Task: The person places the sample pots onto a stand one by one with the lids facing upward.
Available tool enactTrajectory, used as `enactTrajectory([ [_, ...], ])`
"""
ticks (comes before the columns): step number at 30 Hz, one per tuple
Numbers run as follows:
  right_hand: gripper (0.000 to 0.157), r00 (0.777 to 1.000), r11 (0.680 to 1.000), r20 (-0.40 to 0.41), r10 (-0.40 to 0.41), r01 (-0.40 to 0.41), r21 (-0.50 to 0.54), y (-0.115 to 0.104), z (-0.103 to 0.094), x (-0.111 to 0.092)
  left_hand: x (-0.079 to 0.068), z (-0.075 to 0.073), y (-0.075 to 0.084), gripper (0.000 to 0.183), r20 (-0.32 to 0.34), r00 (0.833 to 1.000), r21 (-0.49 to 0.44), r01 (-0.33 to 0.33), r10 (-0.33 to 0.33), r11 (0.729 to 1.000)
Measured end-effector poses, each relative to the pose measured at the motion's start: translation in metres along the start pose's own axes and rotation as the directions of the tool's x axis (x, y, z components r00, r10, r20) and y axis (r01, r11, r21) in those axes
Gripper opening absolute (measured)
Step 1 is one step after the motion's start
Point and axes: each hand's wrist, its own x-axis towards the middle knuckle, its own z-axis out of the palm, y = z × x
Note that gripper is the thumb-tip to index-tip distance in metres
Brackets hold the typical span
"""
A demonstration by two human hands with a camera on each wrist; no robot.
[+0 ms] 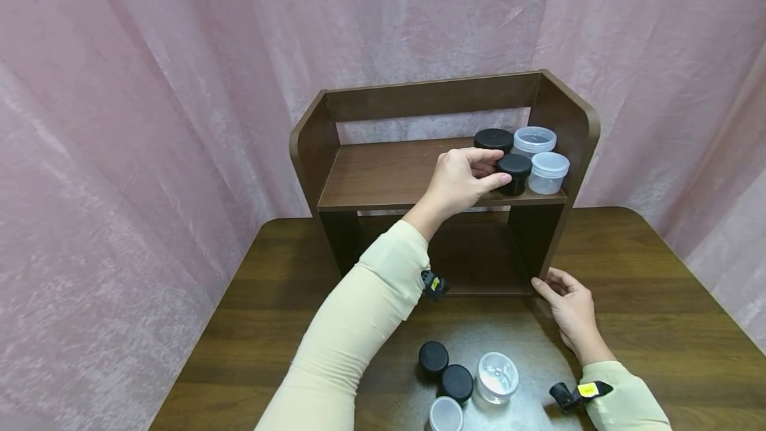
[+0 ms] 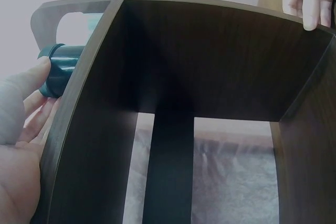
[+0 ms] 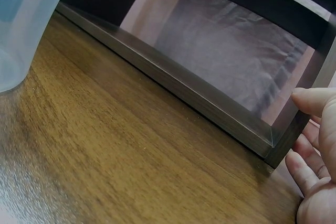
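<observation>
On the upper level of a brown wooden desk shelf (image 1: 389, 175), my left hand (image 1: 461, 178) holds a small black jar (image 1: 514, 178) between thumb and fingers. The left wrist view shows the same jar (image 2: 64, 69) standing at the board's front edge. Behind it is another black-lidded jar (image 1: 493, 138), partly covered by my fingers. Two clear jars with translucent lids, a front one (image 1: 547, 175) and a back one (image 1: 534, 140), stand to the right. Low down, my right hand (image 1: 571, 311) grips the shelf's right side panel (image 3: 294, 135), thumb inside, fingers outside.
In front of the shelf, two black jars, one farther (image 1: 433, 358) and one nearer (image 1: 457, 383), stand on the wooden table (image 1: 257, 324). Beside them are a larger clear jar (image 1: 497, 378) and a small translucent-lidded jar (image 1: 445, 414). A pink curtain (image 1: 179, 85) hangs behind.
</observation>
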Motion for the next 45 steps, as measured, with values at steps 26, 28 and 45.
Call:
enactTrajectory([
  [26,0.048,1.000,0.999,0.004,-0.004,0.004,-0.040,-0.002,0.003,0.000,-0.004,-0.003,-0.001,0.043,-0.036,0.999,-0.015,-0.028,0.028,0.999],
  [28,0.048,1.000,0.999,0.003,-0.004,0.004,-0.040,-0.001,0.003,0.001,-0.004,-0.003,-0.001,0.042,-0.044,0.998,-0.016,-0.040,0.039,0.999],
  [45,0.050,1.000,0.999,0.007,0.000,0.001,-0.034,0.001,0.003,0.002,-0.018,-0.011,-0.010,0.028,-0.216,0.961,-0.082,-0.195,0.174,0.977],
])
